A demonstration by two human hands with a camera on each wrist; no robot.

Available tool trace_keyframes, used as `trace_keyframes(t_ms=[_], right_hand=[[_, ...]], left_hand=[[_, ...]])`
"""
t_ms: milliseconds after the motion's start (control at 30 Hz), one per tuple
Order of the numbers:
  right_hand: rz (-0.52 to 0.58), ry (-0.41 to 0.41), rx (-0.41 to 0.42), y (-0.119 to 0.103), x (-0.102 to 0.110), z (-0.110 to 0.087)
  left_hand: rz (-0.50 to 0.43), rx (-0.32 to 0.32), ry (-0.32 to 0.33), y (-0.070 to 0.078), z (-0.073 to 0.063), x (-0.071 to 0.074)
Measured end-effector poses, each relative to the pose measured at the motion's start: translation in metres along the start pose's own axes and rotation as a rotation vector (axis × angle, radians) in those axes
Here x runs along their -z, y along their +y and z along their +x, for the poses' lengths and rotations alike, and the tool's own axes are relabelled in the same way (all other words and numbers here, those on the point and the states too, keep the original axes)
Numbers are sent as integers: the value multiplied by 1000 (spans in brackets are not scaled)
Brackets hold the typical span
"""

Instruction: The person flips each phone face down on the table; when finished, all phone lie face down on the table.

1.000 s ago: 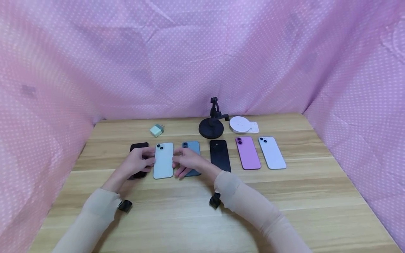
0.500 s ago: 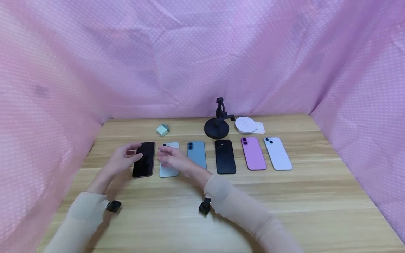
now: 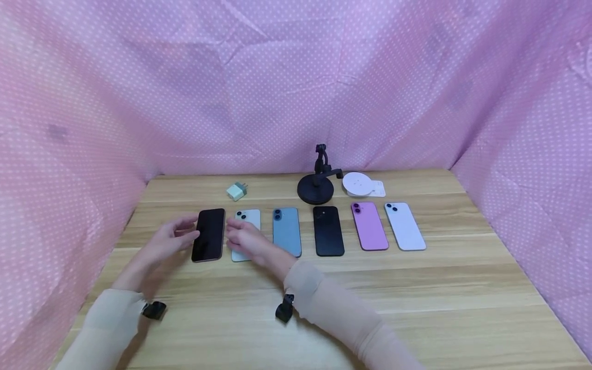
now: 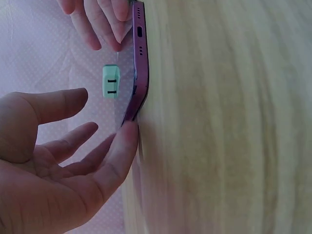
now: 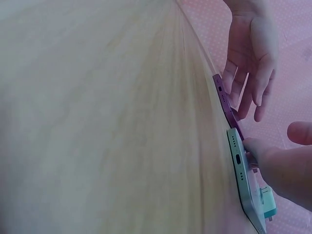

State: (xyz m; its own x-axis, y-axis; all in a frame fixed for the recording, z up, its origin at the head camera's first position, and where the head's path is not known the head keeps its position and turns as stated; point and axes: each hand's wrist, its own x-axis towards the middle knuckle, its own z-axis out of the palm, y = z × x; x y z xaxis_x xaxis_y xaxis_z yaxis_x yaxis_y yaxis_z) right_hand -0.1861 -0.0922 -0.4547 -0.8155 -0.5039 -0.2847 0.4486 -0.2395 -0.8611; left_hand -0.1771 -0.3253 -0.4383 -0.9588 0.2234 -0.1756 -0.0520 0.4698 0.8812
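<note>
A dark phone with a purple edge [image 3: 209,236] lies screen up at the left end of a row of phones. My left hand [image 3: 167,241] is at its left side; in the left wrist view the thumb [image 4: 122,151] touches the phone's edge while the other fingers stay loose. Reaching over the pale green phone [image 3: 251,218], my right hand [image 3: 250,241] has its fingertips by the dark phone's right edge; whether they touch it I cannot tell. In the right wrist view the pale green phone [image 5: 239,161] sits beside the dark one, partly behind my fingers.
Right of these lie a blue phone [image 3: 287,231], a black phone [image 3: 329,231], a pink phone [image 3: 370,226] and a white phone [image 3: 405,226]. Behind them are a green charger plug [image 3: 237,191], a black stand [image 3: 315,190] and a white disc [image 3: 357,183]. A pink dotted cloth [image 3: 296,103] encloses the table.
Both hands have left the sides of the pale green phone and shifted left, to either side of the dark phone. The head view has shifted slightly.
</note>
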Motion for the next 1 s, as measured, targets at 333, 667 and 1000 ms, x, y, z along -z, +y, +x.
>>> trace_keyframes(t_ms=[333, 667, 1000], right_hand=[[43, -40, -48, 2, -2, 5], [98, -53, -66, 0, 0, 5], [349, -50, -106, -1, 9, 4]], left_hand=[[1, 2, -1, -5, 2, -2], [-9, 13, 2, -3, 4, -3], [-69, 25, -1, -2, 2, -6]])
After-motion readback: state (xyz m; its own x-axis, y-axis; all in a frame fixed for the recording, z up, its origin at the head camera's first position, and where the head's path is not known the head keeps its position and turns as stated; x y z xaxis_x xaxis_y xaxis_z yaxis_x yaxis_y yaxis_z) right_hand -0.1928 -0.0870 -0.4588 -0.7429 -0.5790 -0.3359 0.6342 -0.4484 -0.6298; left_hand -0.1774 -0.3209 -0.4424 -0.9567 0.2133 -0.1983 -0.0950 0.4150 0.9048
